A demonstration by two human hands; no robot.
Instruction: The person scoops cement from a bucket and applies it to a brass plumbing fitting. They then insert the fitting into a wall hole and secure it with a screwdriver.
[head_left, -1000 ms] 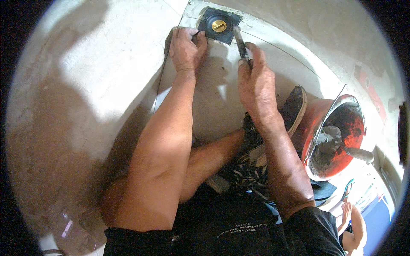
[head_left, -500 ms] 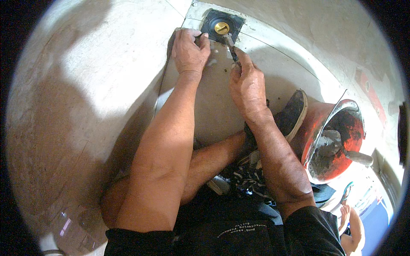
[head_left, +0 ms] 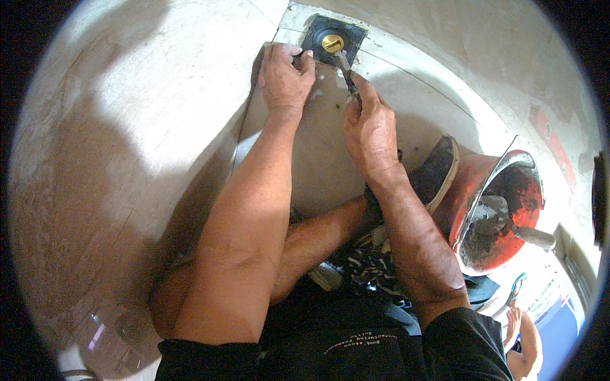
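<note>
A dark square floor drain [head_left: 314, 47] with a round brass-coloured centre plug [head_left: 332, 43] is set in the pale tiles at the far end. Against its near left corner rests my left hand [head_left: 286, 73], its fingers and thumb curled together. Something dark shows between thumb and forefinger, too small to make out. My right hand [head_left: 372, 124] is wrapped round the dark handle of a slim tool [head_left: 345, 65]. The tool's grey metal end lies at the drain's near edge, just below the brass plug.
On the right a red bucket [head_left: 454, 203] lies tipped, its mouth rimmed with grey residue, and a trowel [head_left: 534, 237] sits in it. My dark shoe [head_left: 441, 165] is beside it. A curved-looking wall closes in behind the drain. Another person's hand [head_left: 513, 324] shows at the lower right.
The view has shifted very slightly. Both hands keep their places at the drain, and the tool's end stays at its near edge.
</note>
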